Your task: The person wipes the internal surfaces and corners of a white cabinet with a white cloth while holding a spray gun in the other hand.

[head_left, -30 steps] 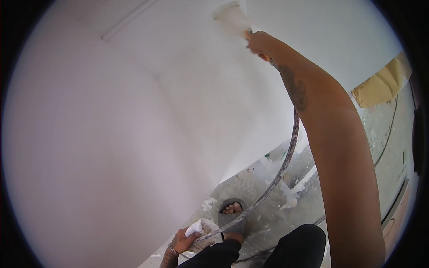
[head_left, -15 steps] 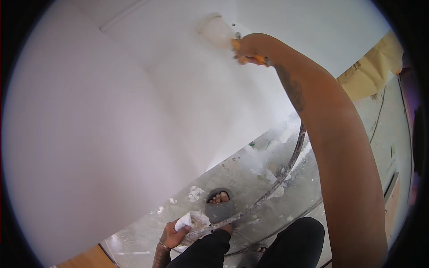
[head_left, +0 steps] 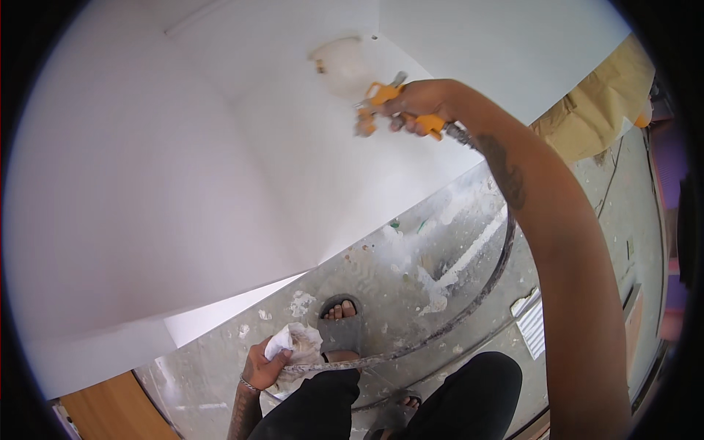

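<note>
Paint-splattered grey concrete floor [head_left: 396, 286] lies below smooth white panels [head_left: 110, 220], and my right hand [head_left: 425, 99] is wrapped around an orange-and-metal spray gun [head_left: 385, 93] with a whitish cup [head_left: 345, 70], held up in front of them. Low near my grey sandal [head_left: 341, 334], my left hand [head_left: 265, 364] grips a crumpled, stained white cloth [head_left: 297, 341], with a dark, paint-speckled flexible hose [head_left: 396, 355] running just beside it.

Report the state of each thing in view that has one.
right hand: closed round the gun
gun: gripped, off the floor
left hand: closed on the rag
rag: crumpled, stained
hose: curved, stained
sandals: worn
floor: splattered white
brown sheet: creased
</note>
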`<move>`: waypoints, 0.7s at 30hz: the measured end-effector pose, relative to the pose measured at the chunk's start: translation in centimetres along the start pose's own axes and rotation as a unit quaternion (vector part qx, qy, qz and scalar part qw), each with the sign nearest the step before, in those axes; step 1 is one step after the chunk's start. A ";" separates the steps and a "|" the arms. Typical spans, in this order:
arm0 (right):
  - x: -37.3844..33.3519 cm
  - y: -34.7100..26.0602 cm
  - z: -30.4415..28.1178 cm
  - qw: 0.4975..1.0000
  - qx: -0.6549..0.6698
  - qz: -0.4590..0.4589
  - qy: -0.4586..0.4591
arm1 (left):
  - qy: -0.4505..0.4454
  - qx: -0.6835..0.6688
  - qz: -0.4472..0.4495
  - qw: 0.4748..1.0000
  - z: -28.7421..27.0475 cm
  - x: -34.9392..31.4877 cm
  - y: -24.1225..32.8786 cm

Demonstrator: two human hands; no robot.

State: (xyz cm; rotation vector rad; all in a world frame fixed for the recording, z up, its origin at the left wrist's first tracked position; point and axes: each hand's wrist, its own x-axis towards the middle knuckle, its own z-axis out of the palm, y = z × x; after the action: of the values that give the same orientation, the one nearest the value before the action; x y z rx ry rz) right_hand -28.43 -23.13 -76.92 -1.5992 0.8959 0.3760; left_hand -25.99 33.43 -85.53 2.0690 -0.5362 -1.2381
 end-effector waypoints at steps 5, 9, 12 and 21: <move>-0.2 -2.0 3.9 0.990 -0.120 -0.058 -0.053 | 0.015 -0.011 0.054 0.998 0.6 0.4 -0.1; -0.4 -2.8 4.5 0.953 -0.301 -0.018 0.034 | 0.003 0.042 0.021 0.999 0.9 0.2 0.6; -0.4 -1.4 4.4 0.993 -0.102 -0.042 -0.049 | 0.043 0.074 0.055 0.995 1.6 0.4 0.4; -5.1 1.5 1.8 0.986 -0.163 -0.045 0.011 | 0.033 -0.114 0.129 0.985 9.7 9.2 13.9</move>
State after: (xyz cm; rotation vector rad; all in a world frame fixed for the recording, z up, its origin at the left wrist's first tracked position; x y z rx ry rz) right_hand -32.41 -19.76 -74.97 -1.9398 0.8045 0.4601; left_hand -30.47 14.67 -84.50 1.7800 -0.5818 -1.0246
